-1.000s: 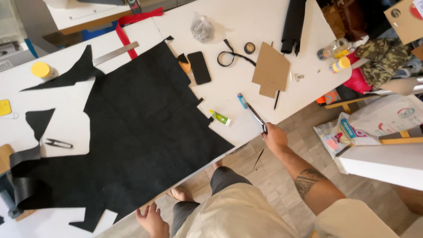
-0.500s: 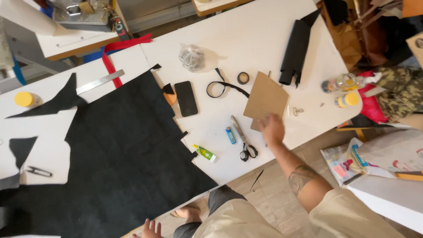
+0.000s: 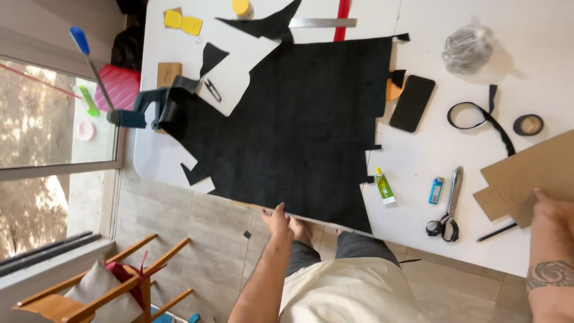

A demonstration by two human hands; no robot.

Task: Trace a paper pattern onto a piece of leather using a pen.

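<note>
A large black fabric sheet with cut-out notches covers the middle of the white table. My left hand rests on the table's near edge, fingers touching the fabric's hem. My right hand is at the far right, gripping the lower edge of a stack of brown cardboard pieces. Scissors lie shut just left of that hand, with a black pencil beside them. A blue lighter and a small green glue tube lie between the scissors and the fabric.
A black phone, black strap loop, tape roll and crumpled plastic bag lie farther back. A metal ruler and small snips sit near the fabric. A clamp grips the left edge. A wooden chair stands below left.
My right hand has left the scissors lying on the table and moved right onto the cardboard. The view has swung left, and my left hand is now on the fabric's near edge.
</note>
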